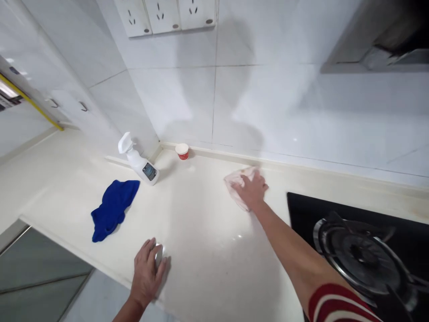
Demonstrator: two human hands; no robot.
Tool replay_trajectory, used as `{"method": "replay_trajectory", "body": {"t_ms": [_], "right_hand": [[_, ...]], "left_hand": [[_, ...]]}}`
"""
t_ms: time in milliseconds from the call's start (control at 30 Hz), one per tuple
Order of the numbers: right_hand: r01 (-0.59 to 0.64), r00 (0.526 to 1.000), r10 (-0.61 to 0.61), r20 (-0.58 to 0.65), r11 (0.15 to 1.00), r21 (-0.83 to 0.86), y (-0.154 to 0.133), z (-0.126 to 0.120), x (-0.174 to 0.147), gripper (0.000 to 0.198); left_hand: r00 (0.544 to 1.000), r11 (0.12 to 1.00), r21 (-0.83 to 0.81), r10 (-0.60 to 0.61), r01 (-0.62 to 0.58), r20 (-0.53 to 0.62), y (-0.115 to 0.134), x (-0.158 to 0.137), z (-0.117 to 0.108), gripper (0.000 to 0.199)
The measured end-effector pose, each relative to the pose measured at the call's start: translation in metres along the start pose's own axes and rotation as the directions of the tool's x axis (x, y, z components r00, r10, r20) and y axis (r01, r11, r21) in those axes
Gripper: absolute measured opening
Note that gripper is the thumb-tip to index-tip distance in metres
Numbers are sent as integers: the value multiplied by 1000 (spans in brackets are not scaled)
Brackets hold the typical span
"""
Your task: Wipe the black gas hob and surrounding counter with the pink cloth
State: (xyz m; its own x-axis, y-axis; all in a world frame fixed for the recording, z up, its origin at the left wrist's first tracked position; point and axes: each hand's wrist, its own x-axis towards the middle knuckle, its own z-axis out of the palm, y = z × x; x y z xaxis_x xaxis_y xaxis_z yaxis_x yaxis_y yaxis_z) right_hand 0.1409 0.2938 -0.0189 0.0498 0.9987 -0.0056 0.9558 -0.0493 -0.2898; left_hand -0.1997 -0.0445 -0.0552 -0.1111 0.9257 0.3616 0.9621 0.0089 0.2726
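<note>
Pale pink cloth (234, 179) lies on the countertop (204, 228) beneath the right hand (254, 188), whose half-spread fingers rest over it without a visible clench, loose edge showing left of them. Probably light, soft, limp: best held under flat fingers mid-cloth, or pinched at that edge. Left hand (146, 269), well left, thumb parted from loosely bent fingers, has no clear hold.
</note>
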Motion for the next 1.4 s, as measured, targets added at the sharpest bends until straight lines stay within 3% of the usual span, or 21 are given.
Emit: {"method": "replay_trajectory", "body": {"t_ms": [100, 167, 233, 300, 367, 433, 500, 567, 633, 700, 767, 833, 933, 1033, 1100, 1200, 1300, 1367, 1400], "right_hand": [[234, 960, -241, 142, 970, 63, -83, 19, -31, 64], [386, 898, -405, 174, 913, 130, -127, 29, -84, 61], [530, 805, -566, 178, 821, 213, -149, 34, -152, 59], [663, 668, -724, 174, 685, 302, -143, 36, -222, 62], [742, 560, -818, 130, 565, 359, -115, 39, -278, 64], [799, 476, -875, 90, 473, 370, -80, 41, -307, 59], [834, 432, -899, 67, 427, 350, -52, 45, -302, 56], [829, 473, -878, 72, 472, 301, -37, 47, -266, 57], [760, 609, -788, 89, 612, 218, -32, 44, -211, 53], [622, 772, -630, 79, 776, 107, -24, 35, -149, 45], [442, 897, -442, 28, 897, 9, -2, 22, -94, 40], [258, 965, -259, -30, 965, -46, 35, 8, -54, 43], [82, 991, -89, -105, 994, -73, 96, -3, -37, 50], [127, 980, -139, -144, 988, -91, 123, -2, -71, 48], [162, 968, -175, -178, 983, -85, 114, 5, -116, 44], [241, 949, -240, -205, 970, -21, 67, 20, -201, 42], [403, 911, -388, -136, 909, 109, 2, 37, -287, 51], [512, 856, -516, -45, 832, 212, -33, 45, -331, 60], [570, 806, -592, 11, 780, 256, -45, 48, -347, 60]], "left_hand": [[999, 999, -44, 13, -15, -40, 2, 0, -2, 34], [998, 998, -66, 17, -21, -64, 1, -1, -3, 38], [997, 996, -84, 6, -13, -80, 0, -2, -3, 41], [996, 995, -99, 4, -13, -85, -3, -4, -3, 44], [997, 993, -113, 7, -16, -79, -5, -5, -3, 45], [997, 992, -124, 6, -15, -71, -5, -5, -2, 45], [997, 992, -126, 2, -11, -72, -5, -5, -1, 44], [997, 994, -112, 5, -14, -80, -4, -5, 0, 42], [996, 996, -88, 5, -13, -85, -3, -4, 2, 40], [997, 998, -67, 3, -9, -83, -3, -4, 2, 37], [997, 998, -56, 6, -10, -82, -3, -3, 2, 35], [996, 998, -54, 10, -15, -87, -2, -2, 0, 33], [995, 998, -57, 19, -25, -94, -1, -1, -1, 32], [996, 997, -64, 26, -32, -88, -2, 0, 2, 33], [997, 998, -64, 19, -24, -76, -4, -1, 5, 33], [998, 999, -54, 1, -5, -69, -7, 0, 11, 33], [998, 999, -48, -11, 7, -68, -10, 1, 15, 33], [998, 999, -51, -12, 9, -66, -10, 3, 15, 33], [998, 999, -53, -8, 4, -68, -11, 4, 15, 32]]}}
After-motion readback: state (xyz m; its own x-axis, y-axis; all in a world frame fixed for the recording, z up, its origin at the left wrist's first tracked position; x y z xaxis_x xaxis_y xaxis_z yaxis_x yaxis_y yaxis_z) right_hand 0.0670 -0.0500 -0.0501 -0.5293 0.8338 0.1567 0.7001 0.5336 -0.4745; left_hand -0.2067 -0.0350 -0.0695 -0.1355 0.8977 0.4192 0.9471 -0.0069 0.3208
